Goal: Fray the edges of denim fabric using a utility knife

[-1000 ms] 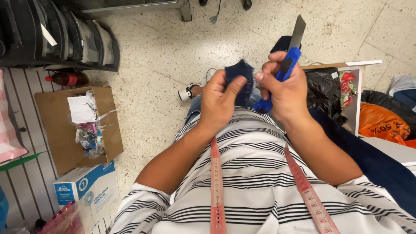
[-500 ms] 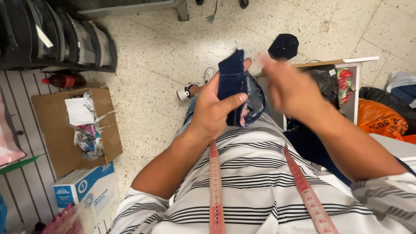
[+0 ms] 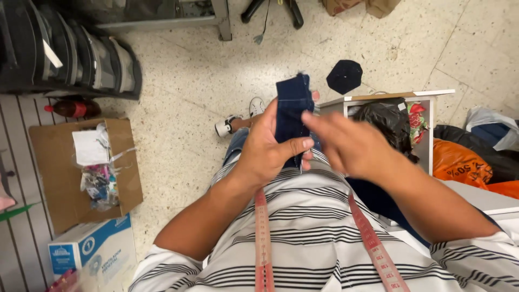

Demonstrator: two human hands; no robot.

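A red measuring tape (image 3: pixel 263 238) hangs round the person's neck, its two ends running down the striped shirt (image 3: pixel 319 238) toward the lap. Just beyond the shirt, the left hand (image 3: pixel 267 148) holds a narrow strip of dark blue denim (image 3: pixel 292 116). The strip stands nearly upright, its long axis running away from the body, the top end pointing toward the floor tiles ahead and tilted slightly right. Pale stitching runs along its length. The left thumb lies across the strip's lower part and the other fingers wrap behind it, so the hand is closed on the cloth; the strip's lower end is hidden in the palm.

Right of the strip, the right hand (image 3: pixel 348 146) is blurred. Its fingers (image 3: pixel 319 121) are loosely spread and stretched toward the strip, at its right edge; whether they touch the cloth cannot be told, and they hold nothing visible.

Beyond the strip, a white shoe (image 3: pixel 227 127) rests on the speckled floor (image 3: pixel 184 81), and a dark round cloth piece (image 3: pixel 344 76) lies up and right of the strip. Far left of the strip sits an open cardboard box (image 3: pixel 59 178) of scraps, with a blue and white carton (image 3: pixel 92 254) nearer the body, partly cut off by the frame.
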